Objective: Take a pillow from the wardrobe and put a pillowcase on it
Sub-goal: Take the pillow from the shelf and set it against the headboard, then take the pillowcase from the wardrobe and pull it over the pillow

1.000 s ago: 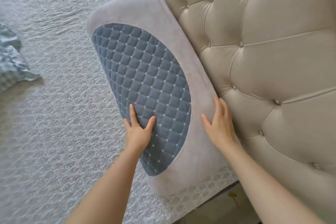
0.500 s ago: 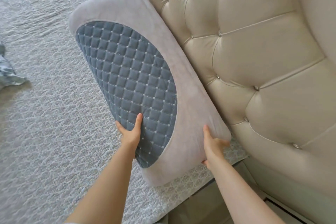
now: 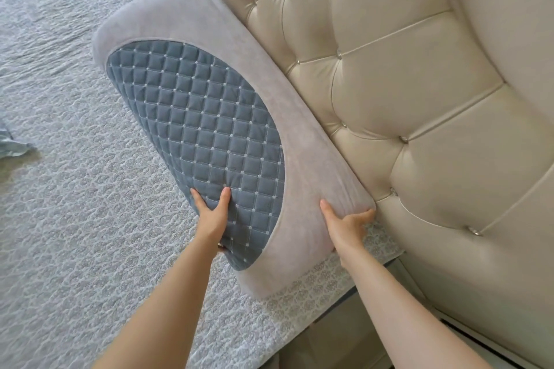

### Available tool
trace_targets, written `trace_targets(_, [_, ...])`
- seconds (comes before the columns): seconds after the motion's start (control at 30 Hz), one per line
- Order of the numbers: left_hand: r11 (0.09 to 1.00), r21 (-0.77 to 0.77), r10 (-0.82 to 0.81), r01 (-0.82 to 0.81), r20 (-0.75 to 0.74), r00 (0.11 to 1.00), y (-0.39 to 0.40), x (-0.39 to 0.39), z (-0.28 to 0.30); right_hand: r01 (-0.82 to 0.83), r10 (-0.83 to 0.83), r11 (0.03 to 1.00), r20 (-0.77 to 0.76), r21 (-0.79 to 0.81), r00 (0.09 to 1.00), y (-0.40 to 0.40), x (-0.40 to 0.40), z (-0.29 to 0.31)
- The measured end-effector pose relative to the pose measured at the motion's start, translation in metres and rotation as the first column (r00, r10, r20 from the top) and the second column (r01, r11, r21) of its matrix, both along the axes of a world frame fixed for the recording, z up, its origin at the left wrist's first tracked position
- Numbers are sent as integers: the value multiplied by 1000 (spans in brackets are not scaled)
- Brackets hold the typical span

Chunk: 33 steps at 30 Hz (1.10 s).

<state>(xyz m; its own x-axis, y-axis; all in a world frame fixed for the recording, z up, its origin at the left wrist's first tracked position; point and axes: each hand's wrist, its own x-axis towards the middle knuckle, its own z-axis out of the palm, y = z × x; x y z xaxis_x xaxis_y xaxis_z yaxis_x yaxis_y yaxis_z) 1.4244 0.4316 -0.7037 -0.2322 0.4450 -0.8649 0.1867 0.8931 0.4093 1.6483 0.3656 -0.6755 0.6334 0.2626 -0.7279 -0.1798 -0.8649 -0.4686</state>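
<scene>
While the bed (image 3: pixel 75 219) in its patterned cover spreads below the tufted headboard (image 3: pixel 404 84), the pillow (image 3: pixel 239 99) leans against that headboard, the left hand (image 3: pixel 211 214) in a grip on its quilted blue edge and the right hand (image 3: pixel 344 226) clasping its grey near corner.
</scene>
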Motion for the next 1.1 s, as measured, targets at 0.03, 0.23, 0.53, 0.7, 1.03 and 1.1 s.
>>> trace_targets(0.03, [1000, -3, -5, 5, 10, 1000, 0, -2, 1, -11, 11, 1000, 0, -3, 1000, 0, 0, 1])
trace_targets(0.23, [985, 128, -109, 113, -41, 993, -6, -9, 20, -255, 268, 962, 163, -95, 950, 2, -7, 27])
trace_targets(0.53, [889, 256, -387, 380, -24, 922, -62, -16, 112, -829, 739, 555, 419, 65, 528, -32, -56, 120])
trace_targets(0.7, [886, 292, -345, 361, -106, 933, -111, -43, 164, -896, 758, 391, 480, 210, 443, -57, -87, 172])
trace_targets(1.03, [849, 515, 256, -118, -205, 945, -253, -107, 250, -940, 843, -163, 537, 298, 25, -107, -152, 220])
trace_targets(1.1, [818, 535, 375, -212, -216, 901, -295, -111, 261, -905, 826, -289, 559, 313, -70, -121, -166, 227])
